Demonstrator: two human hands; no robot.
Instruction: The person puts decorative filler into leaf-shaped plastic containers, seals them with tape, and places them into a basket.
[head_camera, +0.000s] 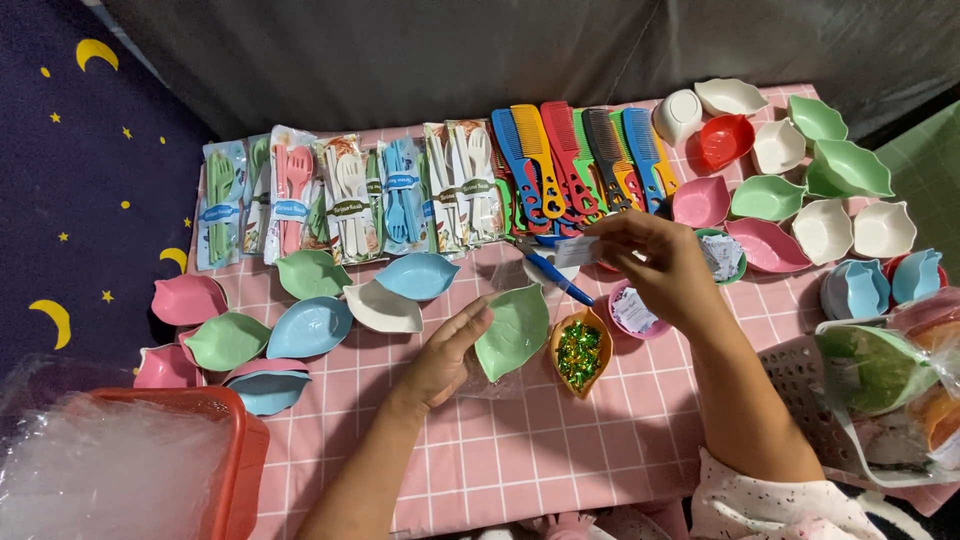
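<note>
She sits at a table under a pink checked cloth (560, 450). Her left hand (445, 355) lies on the cloth with the fingers curled around the near edge of a pale green leaf-shaped plastic dish (512, 330), thumb on its rim, so the dish is tilted up towards her. The dish sits near the middle of the table, just beside a small orange leaf-shaped dish filled with shiny green and gold bits (580, 352).

Her right hand (655, 265) is raised above the cloth, pinching a small white paper tag (577, 250) between thumb and fingertips. A blue pen (555, 277) lies just under that tag, pointing towards the orange dish. A small pink round dish holding white paper slips (633, 312) sits under the right wrist.

Along the far edge lie a row of clear packets of plastic cutlery (345, 195) and a fan of coloured plastic combs (580, 160). Loose leaf-shaped dishes in pink, green, blue and white (300, 325) are spread to the left, and more of them (790, 190) cluster to the right. A red plastic basket lined with clear film (235, 450) stands at the near left corner.
</note>
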